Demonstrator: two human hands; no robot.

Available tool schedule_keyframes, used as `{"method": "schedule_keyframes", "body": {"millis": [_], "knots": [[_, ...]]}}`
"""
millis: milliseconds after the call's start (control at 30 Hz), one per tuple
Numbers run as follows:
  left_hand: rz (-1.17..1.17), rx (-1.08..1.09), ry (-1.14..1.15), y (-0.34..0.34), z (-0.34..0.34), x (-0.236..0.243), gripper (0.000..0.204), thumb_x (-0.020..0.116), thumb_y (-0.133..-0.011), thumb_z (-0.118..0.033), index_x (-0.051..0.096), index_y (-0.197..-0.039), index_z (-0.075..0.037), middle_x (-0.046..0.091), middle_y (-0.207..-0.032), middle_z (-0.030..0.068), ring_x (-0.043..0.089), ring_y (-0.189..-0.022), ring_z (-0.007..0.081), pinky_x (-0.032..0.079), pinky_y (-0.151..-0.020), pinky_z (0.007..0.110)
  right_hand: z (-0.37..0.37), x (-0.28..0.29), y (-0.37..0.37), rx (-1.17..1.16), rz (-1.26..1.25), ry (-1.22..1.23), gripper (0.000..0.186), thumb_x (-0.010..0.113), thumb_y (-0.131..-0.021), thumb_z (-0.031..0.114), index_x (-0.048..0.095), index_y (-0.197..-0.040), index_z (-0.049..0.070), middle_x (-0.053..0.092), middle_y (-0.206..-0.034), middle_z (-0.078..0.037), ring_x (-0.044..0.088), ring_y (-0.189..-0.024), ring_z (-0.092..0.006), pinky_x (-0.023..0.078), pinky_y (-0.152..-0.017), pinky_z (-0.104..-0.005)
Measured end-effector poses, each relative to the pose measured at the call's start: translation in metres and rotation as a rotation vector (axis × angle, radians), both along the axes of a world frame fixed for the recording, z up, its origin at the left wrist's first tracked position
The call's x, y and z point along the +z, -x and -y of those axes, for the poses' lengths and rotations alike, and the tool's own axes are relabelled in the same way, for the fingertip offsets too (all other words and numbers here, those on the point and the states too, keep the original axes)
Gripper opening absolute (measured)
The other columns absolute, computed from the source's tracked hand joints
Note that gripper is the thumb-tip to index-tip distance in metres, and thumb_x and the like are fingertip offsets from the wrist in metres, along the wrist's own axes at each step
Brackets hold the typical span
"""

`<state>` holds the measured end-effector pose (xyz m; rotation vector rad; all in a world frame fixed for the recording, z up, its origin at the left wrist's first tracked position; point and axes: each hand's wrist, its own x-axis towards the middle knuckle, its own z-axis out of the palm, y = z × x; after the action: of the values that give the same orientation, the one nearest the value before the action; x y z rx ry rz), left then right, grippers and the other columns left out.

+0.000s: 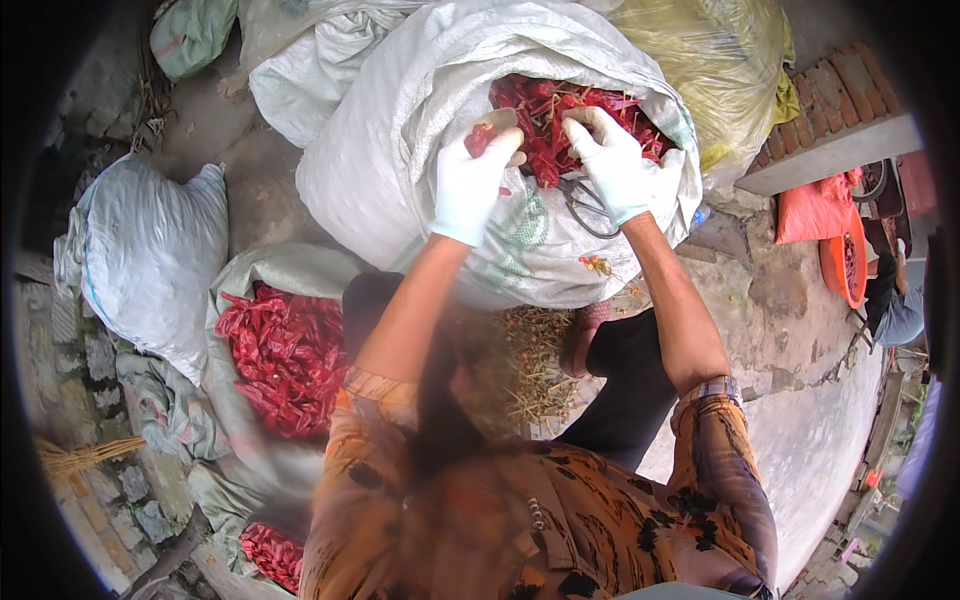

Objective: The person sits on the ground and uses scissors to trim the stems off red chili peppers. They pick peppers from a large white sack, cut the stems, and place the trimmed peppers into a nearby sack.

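Left hand, white-gloved, fingers closed around a red pepper just over the near-left lip of the big open sack. That pepper sits right at the fingertips, beside the left edge of the red heap; its long axis is too foreshortened to call. Moving right, the heap lies between and just beyond the 2 hands, its dried pods pointing every which way. And here's the right hand, thumb and forefinger bent in at the heap's near side, closest to the pods there; whether they grip 1, I can't tell. Under that palm, a dark looped handle rests against the sack; held or merely lying there, no telling.

Now the surroundings, from the left: a full white sack on the paved ground, then an open sack's red peppers beside the person's leg. Centre, the bulging white sack carries the heap, with loose stems scattered on the floor below. Over right, a yellowish plastic bag, a low brick edge, an orange basin, and at the rim a co-worker's sleeve.
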<state>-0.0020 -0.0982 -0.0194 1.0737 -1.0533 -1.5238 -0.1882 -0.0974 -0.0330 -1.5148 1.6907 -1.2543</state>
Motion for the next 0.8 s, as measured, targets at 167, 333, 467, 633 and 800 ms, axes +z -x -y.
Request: {"method": "schedule_keyframes", "body": {"millis": [167,333,467,633,800], "knots": [[-0.019,0.005,0.080,0.019,-0.004,-0.009,0.033,0.066,-0.087,-0.013,0.062,-0.117,0.002,0.065,-0.090,0.0037,0.061,-0.071,0.0100,0.048,-0.062,0.022,-0.023,0.017,-0.008,0.073,0.093,-0.064,0.027,0.063,-0.089,0.023,0.066,-0.104,0.001,0.067,-0.085,-0.007,0.061,-0.070,-0.0089,0.050,-0.067,-0.0253],[-0.088,0.157,0.069,0.017,0.005,-0.009,0.034,0.064,-0.087,-0.010,0.059,-0.119,0.001,0.061,-0.092,0.0053,0.059,-0.073,0.0105,0.051,-0.065,0.024,-0.034,0.028,0.000,0.065,0.238,-0.215,0.027,0.061,-0.092,0.029,0.063,-0.097,0.002,0.060,-0.076,-0.001,0.055,-0.062,-0.0063,0.046,-0.058,-0.0226],[0.075,-0.001,0.184,0.016,0.005,-0.017,0.044,0.066,-0.086,-0.013,0.055,-0.126,0.001,0.063,-0.085,0.0051,0.057,-0.063,0.0076,0.048,-0.055,0.021,-0.044,0.038,0.010,0.093,0.259,-0.221,0.029,0.061,-0.092,0.032,0.061,-0.093,0.003,0.056,-0.073,0.000,0.053,-0.060,-0.0051,0.042,-0.054,-0.0208],[0.138,-0.112,0.148,0.023,-0.003,-0.010,0.040,0.069,-0.084,-0.016,0.059,-0.119,0.002,0.062,-0.075,0.0031,0.054,-0.051,0.0072,0.046,-0.050,0.023,-0.045,0.030,0.021,0.160,0.277,-0.236,0.030,0.060,-0.092,0.034,0.062,-0.090,0.004,0.057,-0.067,0.000,0.052,-0.057,-0.0053,0.042,-0.054,-0.0211],[0.101,-0.019,0.093,0.015,0.005,-0.022,0.023,0.068,-0.084,-0.014,0.064,-0.100,0.002,0.066,-0.076,0.0063,0.056,-0.049,0.0099,0.048,-0.045,0.024,-0.043,0.030,0.027,0.119,0.107,-0.372,0.033,0.060,-0.092,0.037,0.065,-0.090,0.004,0.062,-0.070,-0.001,0.055,-0.058,-0.0066,0.044,-0.055,-0.0223]]}}
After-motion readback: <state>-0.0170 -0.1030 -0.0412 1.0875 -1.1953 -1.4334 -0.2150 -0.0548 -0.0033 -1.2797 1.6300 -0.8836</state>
